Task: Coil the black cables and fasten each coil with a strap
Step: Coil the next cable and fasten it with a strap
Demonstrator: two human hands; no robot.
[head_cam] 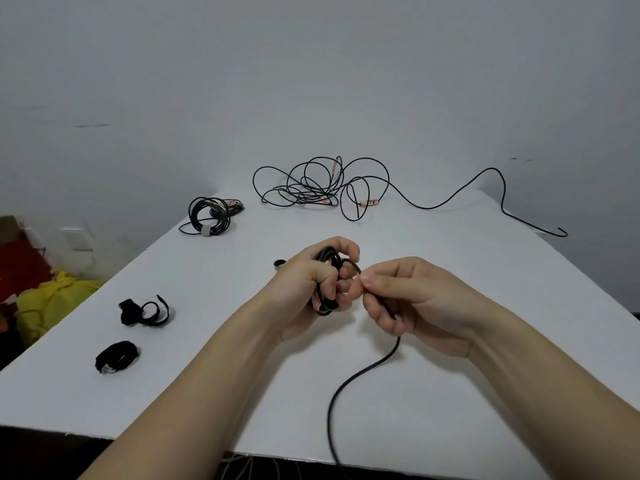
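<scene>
Head view: left hand's (304, 289) grip curls round the coil (323, 255), right hand (415, 299) pinches the cable (367, 367); its hanging tail may snag the tabletop (450, 244) edge, loosening loops.

No text or number can be read; markings on the red tags (370, 203) of the tangled cable (304, 195) are too small.

A thin black cable is partly wound into a small coil (325, 284) gripped in the left hand (301, 292). Its free tail (349, 382) is pinched by the right hand (419, 299) and curves down toward the viewer. Far left lies 1 finished coil (209, 213), bound by a grey strap (205, 231). A tangled cable (322, 188) sprawls at the back. 2 curled black straps (145, 311) lie at the left, slightly apart.
</scene>
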